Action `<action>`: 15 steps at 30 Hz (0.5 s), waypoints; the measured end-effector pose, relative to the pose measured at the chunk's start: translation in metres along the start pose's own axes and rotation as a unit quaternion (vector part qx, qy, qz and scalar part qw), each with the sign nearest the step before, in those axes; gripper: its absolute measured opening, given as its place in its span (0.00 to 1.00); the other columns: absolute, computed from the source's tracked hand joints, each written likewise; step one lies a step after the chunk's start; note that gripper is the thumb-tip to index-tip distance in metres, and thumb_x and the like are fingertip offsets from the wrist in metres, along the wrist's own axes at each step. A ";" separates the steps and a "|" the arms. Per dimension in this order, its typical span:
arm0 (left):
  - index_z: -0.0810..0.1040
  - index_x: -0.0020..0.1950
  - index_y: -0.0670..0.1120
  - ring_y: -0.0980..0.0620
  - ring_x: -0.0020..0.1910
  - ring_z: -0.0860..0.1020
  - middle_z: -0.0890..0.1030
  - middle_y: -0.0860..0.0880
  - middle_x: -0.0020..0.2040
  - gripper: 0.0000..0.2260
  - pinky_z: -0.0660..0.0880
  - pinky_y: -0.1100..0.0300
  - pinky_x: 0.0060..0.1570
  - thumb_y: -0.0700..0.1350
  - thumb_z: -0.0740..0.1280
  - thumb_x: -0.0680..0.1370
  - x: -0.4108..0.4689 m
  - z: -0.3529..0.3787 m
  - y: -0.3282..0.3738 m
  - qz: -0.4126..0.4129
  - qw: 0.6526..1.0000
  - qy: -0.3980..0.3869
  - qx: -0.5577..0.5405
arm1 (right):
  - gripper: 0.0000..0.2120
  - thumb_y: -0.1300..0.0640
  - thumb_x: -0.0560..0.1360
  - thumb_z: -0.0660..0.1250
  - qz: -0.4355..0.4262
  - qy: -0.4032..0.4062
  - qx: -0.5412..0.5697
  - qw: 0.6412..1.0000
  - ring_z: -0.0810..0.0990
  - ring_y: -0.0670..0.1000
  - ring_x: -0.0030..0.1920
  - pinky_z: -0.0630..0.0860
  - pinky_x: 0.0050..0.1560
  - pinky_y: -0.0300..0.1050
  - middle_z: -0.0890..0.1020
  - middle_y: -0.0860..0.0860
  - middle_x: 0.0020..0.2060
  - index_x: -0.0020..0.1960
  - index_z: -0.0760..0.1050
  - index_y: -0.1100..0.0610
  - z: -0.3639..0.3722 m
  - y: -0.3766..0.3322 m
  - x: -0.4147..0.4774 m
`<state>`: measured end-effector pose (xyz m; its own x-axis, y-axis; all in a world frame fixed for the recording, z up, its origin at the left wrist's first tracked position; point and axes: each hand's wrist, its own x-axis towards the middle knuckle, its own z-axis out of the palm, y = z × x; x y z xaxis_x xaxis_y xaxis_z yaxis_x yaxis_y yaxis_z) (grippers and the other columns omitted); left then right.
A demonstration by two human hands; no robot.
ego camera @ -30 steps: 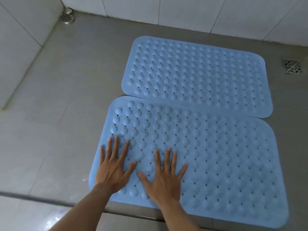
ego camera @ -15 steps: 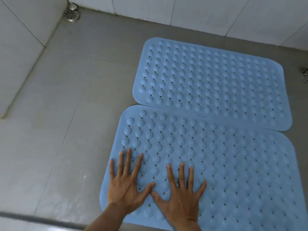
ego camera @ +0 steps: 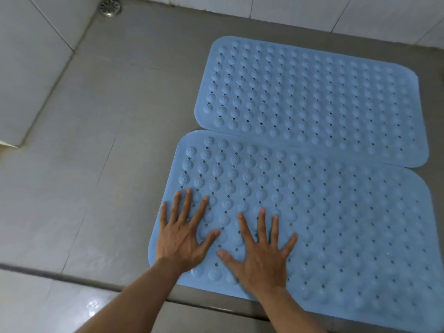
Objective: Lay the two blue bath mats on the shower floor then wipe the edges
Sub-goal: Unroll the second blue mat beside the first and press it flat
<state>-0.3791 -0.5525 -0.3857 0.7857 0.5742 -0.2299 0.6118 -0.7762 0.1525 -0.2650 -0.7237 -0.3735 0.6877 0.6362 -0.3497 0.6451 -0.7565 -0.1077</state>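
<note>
Two blue bath mats with raised bumps and small holes lie flat on the grey shower floor (ego camera: 101,131). The far mat (ego camera: 317,99) sits near the back wall, and the near mat (ego camera: 336,224) lies in front of it, their long edges meeting. My left hand (ego camera: 185,236) presses flat on the near mat's left end with fingers spread. Beside it, my right hand (ego camera: 262,253) presses on the same mat, also with fingers straight and spread. Neither hand holds anything.
A round metal drain (ego camera: 109,7) sits in the far left corner of the floor. White tiled walls (ego camera: 312,10) rise at the back and left. A dark threshold strip (ego camera: 72,276) separates the shower floor from glossy white tiles nearest me.
The camera view has shifted left, so both mats appear further right. Both hands stay flat on the near mat's left end, in about the same spot.
</note>
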 end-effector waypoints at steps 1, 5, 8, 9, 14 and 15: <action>0.46 0.82 0.58 0.44 0.81 0.41 0.44 0.47 0.83 0.37 0.46 0.37 0.77 0.73 0.48 0.77 0.000 0.000 0.000 -0.005 1.000 0.000 0.005 | 0.47 0.17 0.69 0.50 0.000 -0.001 0.001 1.000 0.48 0.63 0.80 0.46 0.67 0.82 0.51 0.55 0.81 0.81 0.50 0.40 0.001 0.000 0.000; 0.46 0.82 0.58 0.43 0.81 0.41 0.44 0.46 0.83 0.38 0.46 0.37 0.77 0.73 0.48 0.77 0.001 0.001 0.001 -0.006 1.000 0.003 0.007 | 0.46 0.17 0.69 0.48 0.001 -0.013 0.010 1.000 0.45 0.62 0.81 0.44 0.68 0.82 0.49 0.54 0.82 0.81 0.49 0.39 0.003 0.000 0.000; 0.44 0.82 0.58 0.44 0.81 0.40 0.42 0.47 0.83 0.38 0.42 0.38 0.77 0.74 0.47 0.77 0.001 0.003 0.002 -0.004 1.000 0.006 0.014 | 0.45 0.17 0.68 0.42 0.001 -0.031 0.011 0.999 0.33 0.60 0.79 0.37 0.68 0.80 0.36 0.51 0.80 0.79 0.36 0.36 -0.004 0.002 0.000; 0.43 0.82 0.58 0.44 0.81 0.39 0.41 0.47 0.83 0.38 0.41 0.38 0.77 0.74 0.46 0.77 0.001 0.002 0.002 -0.005 1.000 0.004 0.012 | 0.45 0.17 0.68 0.39 -0.004 -0.047 0.010 0.999 0.28 0.59 0.77 0.34 0.68 0.79 0.29 0.50 0.78 0.77 0.30 0.35 -0.006 0.003 -0.001; 0.44 0.82 0.58 0.44 0.80 0.35 0.39 0.47 0.82 0.40 0.39 0.38 0.77 0.75 0.42 0.74 0.002 -0.010 0.006 -0.021 0.999 -0.042 0.012 | 0.39 0.23 0.74 0.41 -0.035 -0.101 0.046 0.993 0.19 0.56 0.73 0.31 0.68 0.77 0.22 0.49 0.75 0.75 0.24 0.36 -0.017 0.012 -0.002; 0.46 0.82 0.58 0.44 0.80 0.37 0.40 0.46 0.82 0.40 0.39 0.37 0.76 0.75 0.43 0.73 0.004 -0.016 0.010 -0.031 0.998 -0.053 0.013 | 0.38 0.25 0.76 0.42 -0.042 -0.110 0.055 0.991 0.20 0.55 0.73 0.31 0.69 0.76 0.23 0.48 0.75 0.76 0.25 0.36 -0.020 0.016 -0.001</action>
<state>-0.3686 -0.5533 -0.3697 0.7315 0.5920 -0.3382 0.6555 -0.7471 0.1102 -0.2492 -0.7332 -0.3565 0.5353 0.6588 -0.5287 0.6489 -0.7214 -0.2419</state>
